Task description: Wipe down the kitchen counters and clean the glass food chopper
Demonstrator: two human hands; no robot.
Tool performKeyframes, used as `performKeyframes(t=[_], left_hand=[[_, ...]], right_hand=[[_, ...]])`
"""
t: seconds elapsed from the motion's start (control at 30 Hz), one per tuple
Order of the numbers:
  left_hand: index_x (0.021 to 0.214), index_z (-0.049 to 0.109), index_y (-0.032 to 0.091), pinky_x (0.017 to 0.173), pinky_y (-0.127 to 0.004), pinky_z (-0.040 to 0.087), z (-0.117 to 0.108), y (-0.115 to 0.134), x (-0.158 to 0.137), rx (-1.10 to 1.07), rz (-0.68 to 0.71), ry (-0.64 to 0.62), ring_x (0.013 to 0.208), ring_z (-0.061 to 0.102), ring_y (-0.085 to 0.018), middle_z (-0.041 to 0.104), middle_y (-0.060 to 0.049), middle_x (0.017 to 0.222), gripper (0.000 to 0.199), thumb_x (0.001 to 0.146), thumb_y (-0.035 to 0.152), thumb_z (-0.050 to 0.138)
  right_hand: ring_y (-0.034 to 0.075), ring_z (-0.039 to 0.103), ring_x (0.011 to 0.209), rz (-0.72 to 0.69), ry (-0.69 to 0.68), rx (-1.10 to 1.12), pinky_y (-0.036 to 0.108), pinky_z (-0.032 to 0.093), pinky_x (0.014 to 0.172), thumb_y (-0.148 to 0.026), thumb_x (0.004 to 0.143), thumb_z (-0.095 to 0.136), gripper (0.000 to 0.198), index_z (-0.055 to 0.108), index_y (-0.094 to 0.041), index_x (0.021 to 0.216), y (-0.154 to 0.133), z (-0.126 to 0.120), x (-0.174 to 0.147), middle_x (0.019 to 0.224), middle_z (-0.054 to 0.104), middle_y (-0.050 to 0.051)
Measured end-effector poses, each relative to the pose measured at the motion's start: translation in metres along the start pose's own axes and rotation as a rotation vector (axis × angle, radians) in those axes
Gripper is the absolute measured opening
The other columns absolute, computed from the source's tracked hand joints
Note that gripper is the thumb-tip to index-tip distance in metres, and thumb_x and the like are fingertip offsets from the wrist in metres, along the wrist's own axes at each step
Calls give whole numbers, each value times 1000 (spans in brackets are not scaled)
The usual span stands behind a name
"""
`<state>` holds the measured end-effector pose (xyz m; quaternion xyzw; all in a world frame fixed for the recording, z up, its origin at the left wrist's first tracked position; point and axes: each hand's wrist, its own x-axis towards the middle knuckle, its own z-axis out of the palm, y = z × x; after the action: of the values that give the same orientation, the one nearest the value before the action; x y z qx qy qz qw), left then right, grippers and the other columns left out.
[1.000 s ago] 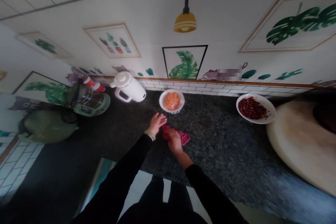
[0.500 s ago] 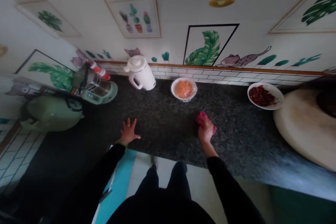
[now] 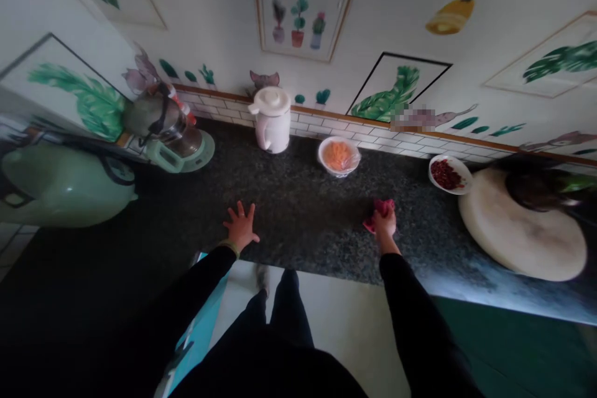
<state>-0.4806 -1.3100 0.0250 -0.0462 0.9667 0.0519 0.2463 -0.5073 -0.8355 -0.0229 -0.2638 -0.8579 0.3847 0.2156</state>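
Observation:
My left hand (image 3: 241, 228) rests on the dark speckled countertop (image 3: 298, 217) near its front edge, fingers spread, holding nothing. My right hand (image 3: 385, 222) grips a crumpled pinkish-red cloth (image 3: 383, 206) and presses it on the counter; parts of the cloth stick out beyond the fingers. Behind and left of the cloth stands a white bowl (image 3: 339, 168) of shredded orange food, with what looks like clear plastic film over it. Farther right is a white bowl (image 3: 461, 181) holding dark red pieces, which look like dried chillies.
A white kettle (image 3: 273, 127) stands against the tiled wall. To the left are a pale green appliance with a glass jug (image 3: 180, 146) and a rounded green appliance (image 3: 69, 183). A thick round chopping board (image 3: 517, 230) lies at the right. An aqua drawer or door (image 3: 212, 311) projects below the counter.
My right hand has shifted the cloth slightly along the counter, its wrist now straighter. My left hand stays spread on the countertop. The camera view has turned and tilted.

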Motion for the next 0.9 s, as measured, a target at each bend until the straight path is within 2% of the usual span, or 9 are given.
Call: performKeyframes(t=[0.1,0.23,0.37,0.43,0.5,0.63,0.7,0.8,0.9], left_hand=[[168,14,27,107,-81,37,0,0,1,15,-1,-13,155,7,-61,-4,-28,173,131,65,39,94],[168,12,27,107,-81,36,-2,2,0,25,-5,-32,155,6,-61,-7,-28,173,131,67,42,94],[168,14,26,106,-81,37,-4,2,-3,25,12,-24,154,8,-62,-5,-29,173,131,66,41,94],[168,15,26,105,-81,38,-4,3,-3,23,9,-20,154,10,-62,-4,-30,173,130,66,41,95],[168,17,26,106,-81,37,-3,3,-3,23,7,-7,154,10,-62,-2,-30,173,131,64,41,95],[167,18,28,107,-82,35,1,3,-2,-4,-9,-17,155,8,-62,-3,-30,172,134,61,37,98],[167,17,29,107,-82,33,2,3,-2,-26,-15,-33,155,6,-61,-4,-29,173,134,60,35,98],[167,18,30,109,-82,31,0,3,-4,-57,-19,-39,156,4,-60,-4,-29,173,135,59,33,99],[167,20,32,109,-83,29,-2,3,-6,-91,-26,-37,156,4,-60,-3,-28,173,136,56,31,100]], right_hand=[[29,64,113,-1,41,-102,54,45,110,-13,68,48,59,69,-16,123,-17,49,-15,118,73,14],[28,63,118,-237,-254,-5,49,43,113,-6,67,46,57,73,-20,115,-71,103,-103,119,75,11],[26,65,119,-425,-617,146,45,46,111,-2,62,45,59,75,-22,108,-113,106,-181,118,77,6],[23,69,113,-471,-776,238,42,50,108,-2,61,44,63,75,-24,111,-125,104,-178,116,78,2],[20,72,103,-442,-810,302,39,53,103,-2,63,42,67,73,-24,118,-137,111,-140,116,79,1],[23,67,114,-377,-578,188,45,49,111,-2,68,42,65,69,-19,125,-166,163,-35,123,76,6],[28,60,126,-370,-450,90,52,40,119,-2,69,45,62,68,-15,125,-172,191,-16,130,72,13],[30,57,129,-443,-453,64,56,36,120,-1,68,47,62,69,-16,124,-163,198,-51,132,70,14],[29,62,124,-594,-690,116,53,41,116,-1,62,47,64,72,-21,118,-145,168,-110,126,73,9]])
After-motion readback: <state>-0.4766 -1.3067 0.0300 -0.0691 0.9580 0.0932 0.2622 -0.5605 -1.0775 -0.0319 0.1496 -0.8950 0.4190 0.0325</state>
